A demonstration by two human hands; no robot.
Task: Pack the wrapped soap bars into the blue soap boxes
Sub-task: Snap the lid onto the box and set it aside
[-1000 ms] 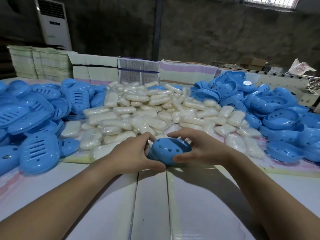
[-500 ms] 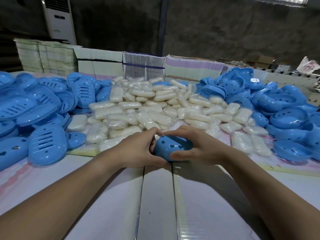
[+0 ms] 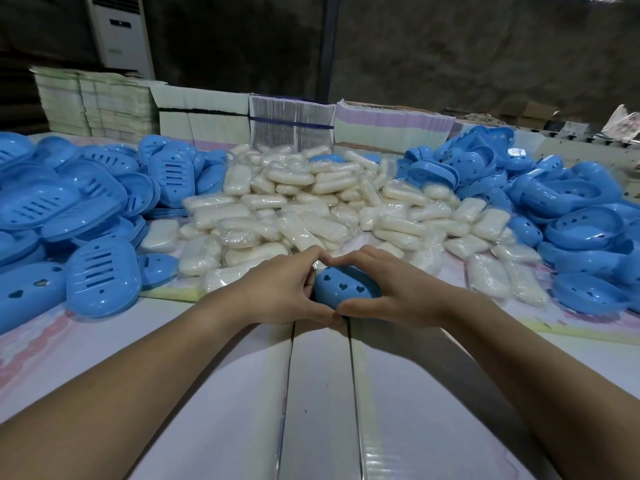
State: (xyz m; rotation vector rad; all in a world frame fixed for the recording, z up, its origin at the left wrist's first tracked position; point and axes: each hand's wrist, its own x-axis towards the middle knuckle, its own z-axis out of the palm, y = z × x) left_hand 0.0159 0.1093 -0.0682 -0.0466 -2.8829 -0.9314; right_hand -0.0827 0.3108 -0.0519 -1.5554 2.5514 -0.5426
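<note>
A person's head-worn camera looks down at a white desk (image 3: 214, 393) piled with soap-packing supplies.

At about 9 o'clock, far left, lies a heap of blue slotted lids (image 3: 69, 209), some face down, some with heart-shaped holes. Behind it, at 10 o'clock, stand stacks of flat cardboard (image 3: 97, 109) and a white floor-standing air conditioner (image 3: 119, 32).

At 12 o'clock, centre, a wide mound of wrapped soap bars (image 3: 294, 206), cream-white in clear film, spreads across the desk. A bundle of flat cartons tied with a dark band (image 3: 291, 124) stands behind it.

Just below the mound, both forearms reach in from the bottom corners. The left hand (image 3: 280, 292) and right hand (image 3: 398, 292) curl round a closed blue soap box (image 3: 344, 289), one hand at each end, gripping it. The thumbs meet along its near edge and the forefingers touch above its far edge. Three heart cut-outs show on the box between the hands.

At 2 to 3 o'clock, right, lies a pile of open blue box bottoms (image 3: 568, 209), bowl-like with heart holes, touching the soap mound's edge.
</note>
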